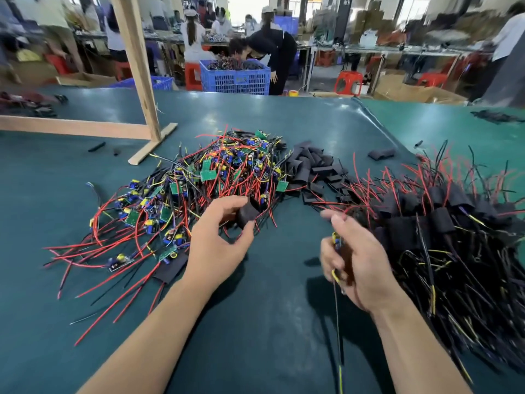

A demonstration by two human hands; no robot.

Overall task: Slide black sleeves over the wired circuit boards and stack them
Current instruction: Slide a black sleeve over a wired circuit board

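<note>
Nearest, the right hand [355, 263] curls around a wired circuit board [337, 240], its black and yellow leads hanging toward the viewer. The left hand [218, 237] pinches a black sleeve [247, 214] between thumb and fingertips, over the green worktop [270, 308]. Beyond lie a pile of bare boards with red wires [199, 180], loose black sleeves [315, 169] and, at right, a heap of sleeved boards [443, 223]. Farther off stands a blue crate [235, 78].

Matt black sleeves [312, 169] lie on a smooth, slightly glossy green table mat [270, 308] beside a bare wooden frame [136, 61].
</note>
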